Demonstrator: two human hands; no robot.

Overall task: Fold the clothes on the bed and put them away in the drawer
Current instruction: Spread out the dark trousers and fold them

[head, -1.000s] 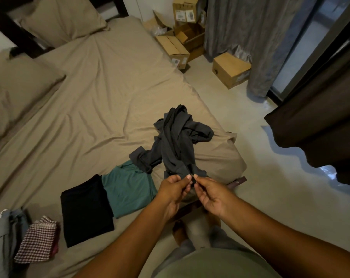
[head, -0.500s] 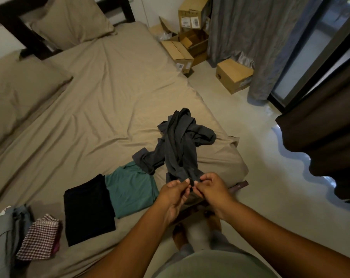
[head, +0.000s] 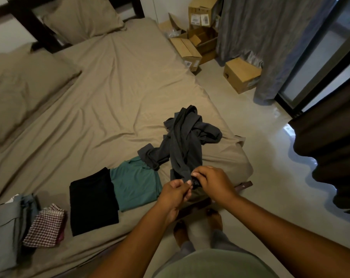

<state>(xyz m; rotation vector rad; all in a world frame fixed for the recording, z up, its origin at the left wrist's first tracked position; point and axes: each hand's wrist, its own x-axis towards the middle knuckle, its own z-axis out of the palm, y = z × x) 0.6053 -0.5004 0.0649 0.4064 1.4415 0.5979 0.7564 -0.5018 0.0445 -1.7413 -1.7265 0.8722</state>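
A crumpled dark grey garment [head: 185,141] lies near the foot corner of the bed [head: 109,101]. My left hand [head: 175,194] and my right hand [head: 212,181] both pinch its near edge, fingertips almost touching, at the bed's corner. To the left lie a folded teal shirt [head: 135,181] and a folded black garment [head: 92,199], side by side. Further left sit a folded checked cloth [head: 45,225] and a grey-blue stack [head: 7,227]. No drawer is in view.
Two tan pillows [head: 21,91] lie at the head of the bed. Cardboard boxes [head: 240,74] stand on the floor by the grey curtain [head: 270,43]. A dark curtain [head: 330,147] hangs at the right. My feet stand on the pale floor [head: 260,157] beside the bed.
Both hands have stayed on the grey garment's edge and shifted slightly up and right; the right hand's fingers have curled more over the cloth. The camera has tilted a little.
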